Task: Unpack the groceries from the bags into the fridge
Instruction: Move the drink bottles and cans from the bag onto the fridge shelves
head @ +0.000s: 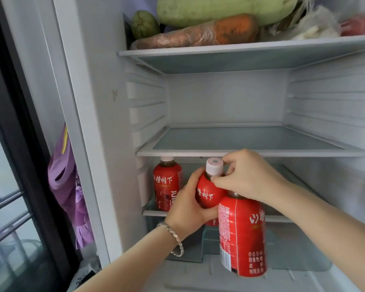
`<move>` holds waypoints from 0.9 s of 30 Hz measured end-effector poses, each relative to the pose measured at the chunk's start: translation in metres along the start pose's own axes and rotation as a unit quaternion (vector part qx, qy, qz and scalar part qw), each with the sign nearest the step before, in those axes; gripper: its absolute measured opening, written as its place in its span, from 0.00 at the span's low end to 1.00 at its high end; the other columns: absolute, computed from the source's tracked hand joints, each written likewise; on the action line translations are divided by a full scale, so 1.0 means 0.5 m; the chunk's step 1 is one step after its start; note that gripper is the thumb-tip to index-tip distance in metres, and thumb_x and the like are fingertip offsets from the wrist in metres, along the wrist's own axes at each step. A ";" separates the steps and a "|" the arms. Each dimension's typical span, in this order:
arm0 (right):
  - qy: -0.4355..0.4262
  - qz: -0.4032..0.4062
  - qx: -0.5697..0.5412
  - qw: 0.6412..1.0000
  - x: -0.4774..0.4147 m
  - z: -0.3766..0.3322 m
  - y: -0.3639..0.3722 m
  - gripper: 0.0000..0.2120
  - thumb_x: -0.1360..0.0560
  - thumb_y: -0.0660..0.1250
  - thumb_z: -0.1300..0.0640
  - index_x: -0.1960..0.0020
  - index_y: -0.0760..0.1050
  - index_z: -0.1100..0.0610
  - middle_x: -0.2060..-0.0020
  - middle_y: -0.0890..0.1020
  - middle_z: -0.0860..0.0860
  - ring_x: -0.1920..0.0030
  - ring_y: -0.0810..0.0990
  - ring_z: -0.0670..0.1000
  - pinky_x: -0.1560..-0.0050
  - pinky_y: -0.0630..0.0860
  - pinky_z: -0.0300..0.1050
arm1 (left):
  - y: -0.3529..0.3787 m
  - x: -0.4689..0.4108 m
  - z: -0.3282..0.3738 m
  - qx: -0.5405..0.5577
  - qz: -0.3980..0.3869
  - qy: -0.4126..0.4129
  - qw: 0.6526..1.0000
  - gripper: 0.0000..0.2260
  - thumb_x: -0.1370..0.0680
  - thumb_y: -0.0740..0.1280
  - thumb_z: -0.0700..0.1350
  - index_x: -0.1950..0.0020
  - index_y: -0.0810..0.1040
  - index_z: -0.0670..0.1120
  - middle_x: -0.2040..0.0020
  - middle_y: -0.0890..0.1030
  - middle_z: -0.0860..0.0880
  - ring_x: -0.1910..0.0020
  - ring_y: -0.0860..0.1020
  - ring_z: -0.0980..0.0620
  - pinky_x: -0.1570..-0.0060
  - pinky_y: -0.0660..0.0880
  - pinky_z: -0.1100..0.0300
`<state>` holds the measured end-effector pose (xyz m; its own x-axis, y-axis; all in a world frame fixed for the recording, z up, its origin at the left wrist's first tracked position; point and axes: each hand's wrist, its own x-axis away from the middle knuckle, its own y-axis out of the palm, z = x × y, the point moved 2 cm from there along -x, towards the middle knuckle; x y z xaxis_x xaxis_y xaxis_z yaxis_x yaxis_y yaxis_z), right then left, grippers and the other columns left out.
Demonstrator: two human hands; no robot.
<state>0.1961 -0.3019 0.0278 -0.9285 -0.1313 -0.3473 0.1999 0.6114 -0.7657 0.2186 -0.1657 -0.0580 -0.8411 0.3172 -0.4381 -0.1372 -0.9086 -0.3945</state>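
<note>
Now your left hand (188,204) wraps a red juice bottle (209,192) at the fridge's lower shelf (154,213), while your right hand (249,178) pinches its neck and carries a second bottle (241,234).

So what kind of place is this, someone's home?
Most likely a home kitchen, seen at an open fridge. Vegetables lie on the top shelf, red juice bottles stand lower down, and a purple garment hangs beside a window, which suggests a lived-in flat rather than a shop.
</note>
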 end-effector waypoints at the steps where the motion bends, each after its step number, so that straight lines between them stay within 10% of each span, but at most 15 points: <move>1: 0.008 0.008 -0.002 1.000 0.002 0.007 -0.005 0.05 0.32 0.72 0.52 0.60 0.76 0.48 0.68 0.82 0.49 0.68 0.80 0.45 0.65 0.76 0.41 | -0.002 -0.002 0.002 -0.006 0.011 -0.002 1.000 0.32 0.34 0.78 0.46 0.42 0.63 0.68 0.46 0.75 0.65 0.48 0.76 0.69 0.54 0.74 0.73; 12: 0.025 0.338 0.010 0.941 0.019 0.058 -0.078 0.04 0.32 0.69 0.61 0.57 0.79 0.54 0.69 0.77 0.47 0.61 0.79 0.54 0.60 0.71 0.42 | -0.003 -0.026 0.012 -0.065 0.040 -0.064 0.995 0.34 0.32 0.76 0.48 0.32 0.61 0.59 0.49 0.73 0.62 0.49 0.76 0.59 0.47 0.74 0.66; 21: -0.038 0.440 0.142 0.886 0.011 0.093 0.003 0.13 0.30 0.71 0.53 0.60 0.72 0.62 0.64 0.75 0.57 0.77 0.71 0.58 0.73 0.60 0.36 | 0.001 -0.025 0.014 -0.073 0.054 -0.069 0.994 0.33 0.31 0.75 0.49 0.36 0.57 0.63 0.49 0.72 0.62 0.49 0.75 0.59 0.50 0.72 0.69; 27: -0.015 0.434 0.144 0.889 0.055 0.108 0.060 0.25 0.36 0.75 0.50 0.46 0.71 0.61 0.57 0.76 0.59 0.61 0.76 0.60 0.67 0.71 0.46 | 0.015 -0.013 0.011 -0.066 0.076 -0.066 0.993 0.37 0.30 0.73 0.49 0.29 0.54 0.62 0.46 0.70 0.61 0.47 0.74 0.59 0.49 0.71 0.68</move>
<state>0.1934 -0.3293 -0.0337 -0.3770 0.2694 -0.8862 0.9132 0.2681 -0.3070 0.2201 -0.1761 -0.0536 -0.9095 0.1333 -0.3937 0.0584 -0.8969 -0.4384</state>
